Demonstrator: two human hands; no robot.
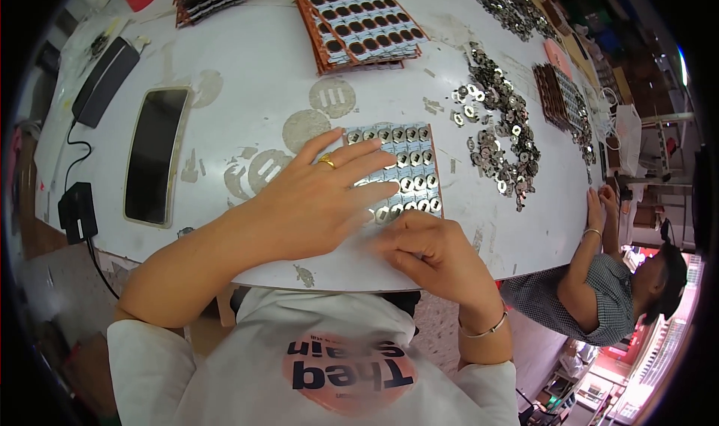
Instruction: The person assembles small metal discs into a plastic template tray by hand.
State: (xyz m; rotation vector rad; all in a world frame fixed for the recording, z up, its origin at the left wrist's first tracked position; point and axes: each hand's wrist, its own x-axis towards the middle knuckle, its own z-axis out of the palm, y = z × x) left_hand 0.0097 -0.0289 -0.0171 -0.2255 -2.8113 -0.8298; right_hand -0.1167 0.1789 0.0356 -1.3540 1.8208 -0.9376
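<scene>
A circuit-board panel (435,170) lies flat on the white table in front of me. Shiny metal pieces (416,159) sit on it in rows. My left hand (333,183) rests over the panel's left part with its fingers spread, hiding some of the rows; a gold ring is on one finger. At the near right corner of the panel is my right hand (434,252), its fingers curled in a pinch. Blur at those fingertips hides what they hold, if anything.
Loose metal pieces (505,130) lie heaped to the right. Stacked panels (359,22) stand at the far side, with more panels (554,96) at right. A phone (157,156) and a black device (107,81) with a cable lie left. Another person (592,291) works at the right edge.
</scene>
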